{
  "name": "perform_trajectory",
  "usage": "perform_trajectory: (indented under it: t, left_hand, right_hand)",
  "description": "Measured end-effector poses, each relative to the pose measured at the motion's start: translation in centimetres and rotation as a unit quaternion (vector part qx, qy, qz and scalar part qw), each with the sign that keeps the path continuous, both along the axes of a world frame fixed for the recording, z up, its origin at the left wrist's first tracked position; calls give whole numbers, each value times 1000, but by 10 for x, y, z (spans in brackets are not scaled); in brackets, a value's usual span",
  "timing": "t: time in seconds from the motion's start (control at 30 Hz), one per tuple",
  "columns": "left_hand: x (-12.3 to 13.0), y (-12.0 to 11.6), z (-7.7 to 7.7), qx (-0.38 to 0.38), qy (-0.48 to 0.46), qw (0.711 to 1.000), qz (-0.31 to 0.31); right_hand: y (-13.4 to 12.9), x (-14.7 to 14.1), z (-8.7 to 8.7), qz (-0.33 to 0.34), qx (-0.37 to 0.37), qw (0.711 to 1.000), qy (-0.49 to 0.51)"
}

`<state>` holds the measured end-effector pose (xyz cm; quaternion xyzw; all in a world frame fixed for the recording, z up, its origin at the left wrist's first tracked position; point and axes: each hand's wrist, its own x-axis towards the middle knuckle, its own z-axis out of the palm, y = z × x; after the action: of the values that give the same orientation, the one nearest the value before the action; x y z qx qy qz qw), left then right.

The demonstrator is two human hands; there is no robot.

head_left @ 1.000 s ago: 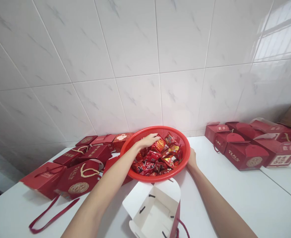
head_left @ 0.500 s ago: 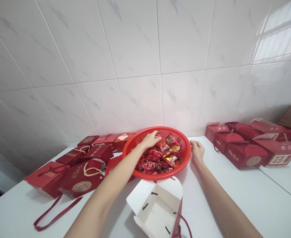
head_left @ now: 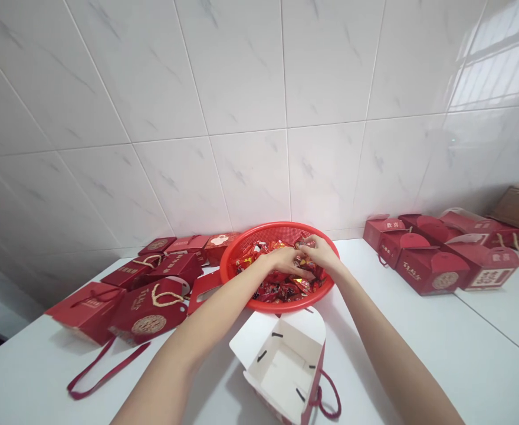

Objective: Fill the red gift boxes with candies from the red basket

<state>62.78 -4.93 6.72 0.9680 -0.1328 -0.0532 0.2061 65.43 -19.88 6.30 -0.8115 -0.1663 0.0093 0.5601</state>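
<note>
A red plastic colander [head_left: 281, 306] holds a heap of shiny red snack packets [head_left: 277, 290]. My left hand [head_left: 288, 261] lies over the packets in the middle, fingers stretched out and apart; some fingertips are lost among the wrappers. Reaching in over the right rim, my right hand [head_left: 322, 254] has its fingers bent together around a packet [head_left: 306, 242], which is partly covered. The two hands nearly meet. In front of the colander stands an unfolded gift box [head_left: 286, 366] with a white inside, its flaps up and a dark red cord at its right side. Nothing lies inside it.
Several closed red gift boxes [head_left: 148, 313] stand to the left, and a ribbon loop [head_left: 104, 375] hangs from one onto the white table [head_left: 374, 360]. More red boxes [head_left: 436, 271] stand at right, with a brown carton [head_left: 518, 206] behind. A tiled wall [head_left: 250, 171] rises behind.
My right hand has moved from outside the colander's right rim to inside it, onto the packets. My left hand has shifted right and lower, fingers spreading. The view has moved slightly.
</note>
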Motion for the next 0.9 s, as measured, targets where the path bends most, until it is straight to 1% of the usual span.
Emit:
perform_trajectory:
  t: [0.03, 0.1, 0.23, 0.3, 0.47, 0.57, 0.67, 0.77, 0.83, 0.9]
  left_hand:
    - [-1, 0, 0, 11, 8, 1000, -2]
    - [-2, -2, 1, 45, 28, 998, -16]
    - [-5, -6, 5, 86, 36, 996, 0]
    - [-7, -8, 7, 98, 22, 995, 13]
    - [-13, -5, 14, 96, -41, 990, 91]
    - [-14, 0, 16, 101, -64, 984, 133]
    - [-14, 9, 17, 101, -86, 976, 172]
    - [-14, 19, 19, 90, -111, 964, 225]
    - [-14, 25, 22, 71, -131, 952, 268]
    - [-15, 29, 25, 35, -158, 937, 309]
  right_hand:
    - [1, 1, -3, 3, -28, 1000, -2]
    - [0, 2, -7, 8, -52, 999, -13]
    - [-5, -3, -6, 7, -124, 991, -54]
    - [-5, -6, -5, 16, -168, 983, -69]
    - [-2, -14, -6, 47, -274, 958, -74]
    - [-1, -17, -5, 51, -317, 944, -74]
    - [-1, -21, -4, 53, -339, 936, -76]
    - [-3, -25, 0, 50, -347, 933, -80]
    - [-4, -28, 3, 54, -345, 933, -82]
    - [-5, -30, 6, 66, -337, 935, -85]
